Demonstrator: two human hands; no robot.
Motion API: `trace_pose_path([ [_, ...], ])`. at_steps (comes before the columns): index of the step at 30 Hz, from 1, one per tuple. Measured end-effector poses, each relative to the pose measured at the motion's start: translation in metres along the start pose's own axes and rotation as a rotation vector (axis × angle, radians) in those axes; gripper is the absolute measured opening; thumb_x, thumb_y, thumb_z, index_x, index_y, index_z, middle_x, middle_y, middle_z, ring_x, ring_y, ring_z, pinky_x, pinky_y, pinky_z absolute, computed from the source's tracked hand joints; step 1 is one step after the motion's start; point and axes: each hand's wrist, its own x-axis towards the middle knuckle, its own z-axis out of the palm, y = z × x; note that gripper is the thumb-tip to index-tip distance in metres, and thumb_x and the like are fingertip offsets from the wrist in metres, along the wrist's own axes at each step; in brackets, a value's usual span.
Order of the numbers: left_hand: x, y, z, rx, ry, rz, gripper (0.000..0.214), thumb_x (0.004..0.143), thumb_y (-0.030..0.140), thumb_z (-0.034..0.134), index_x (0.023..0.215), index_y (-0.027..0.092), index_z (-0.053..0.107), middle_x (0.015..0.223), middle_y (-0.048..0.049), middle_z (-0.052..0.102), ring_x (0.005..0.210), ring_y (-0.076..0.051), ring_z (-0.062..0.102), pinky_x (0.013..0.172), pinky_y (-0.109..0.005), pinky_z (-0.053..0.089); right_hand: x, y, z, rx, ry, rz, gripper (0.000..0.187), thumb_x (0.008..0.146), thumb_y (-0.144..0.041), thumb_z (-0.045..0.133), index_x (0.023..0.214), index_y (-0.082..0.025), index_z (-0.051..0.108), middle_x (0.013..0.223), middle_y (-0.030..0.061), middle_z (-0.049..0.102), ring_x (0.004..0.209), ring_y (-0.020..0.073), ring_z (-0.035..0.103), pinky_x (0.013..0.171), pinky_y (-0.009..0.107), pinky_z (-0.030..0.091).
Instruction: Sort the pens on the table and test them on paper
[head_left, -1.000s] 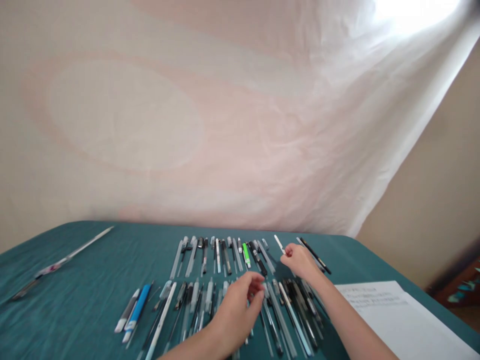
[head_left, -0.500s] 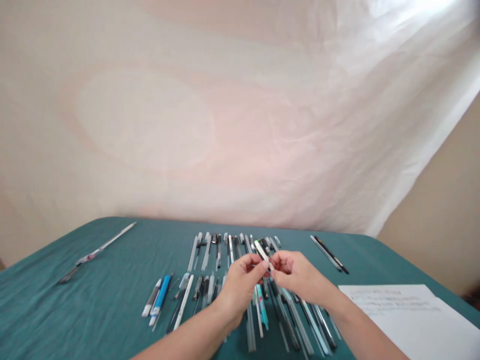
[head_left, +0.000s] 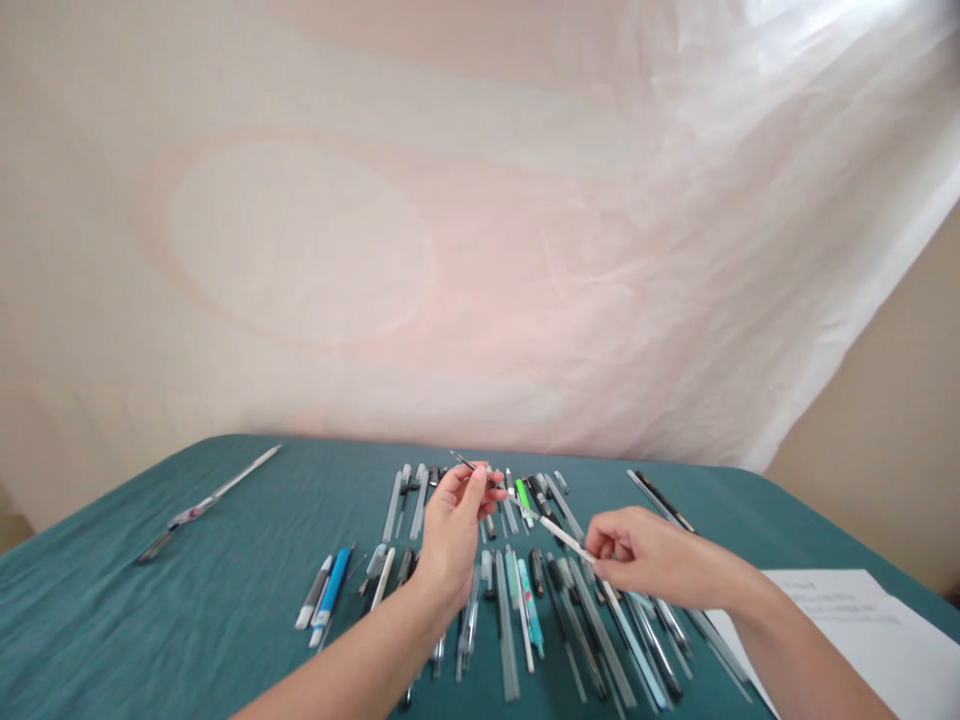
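Observation:
My left hand pinches a thin pen refill, whose dark pointed end sticks out up and left. The refill's pale tail runs down to the right, toward a slim white pen barrel. That barrel's lower end is gripped between the thumb and fingers of my right hand. Whether the tail is still inside the barrel I cannot tell. Beyond the gap between my hands lies a bright green cap among the back row of pens. Below my hands, a turquoise patterned pen lies in the front row.
On the dark green cloth lie two rows of clear, black and white pen parts. A blue pen is at left, with a long joined stick farther out. Right are a black stick and paper sheets.
My hands have moved apart, the right one going right with the white barrel, the left one slightly left with the refill. The green-ended part now lies on the cloth.

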Motion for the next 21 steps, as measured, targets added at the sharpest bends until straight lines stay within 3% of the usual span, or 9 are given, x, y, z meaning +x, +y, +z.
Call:
trace_pose_path([
  [21, -0.0020, 0.0038, 0.0017, 0.032, -0.035, -0.021, 0.024, 0.077, 0.036, 0.056, 0.088, 0.015, 0.055, 0.085, -0.0052, 0.064, 0.068, -0.010, 0.057, 0.067, -0.023, 0.042, -0.0032, -0.0111, -0.0012, -0.020, -0.020, 0.002, 0.010, 0.071, -0.018, 0.049, 0.071, -0.014, 0.058, 0.057, -0.0008, 0.058, 0.051, 0.0082, 0.047, 0.045, 0.016, 0.034],
])
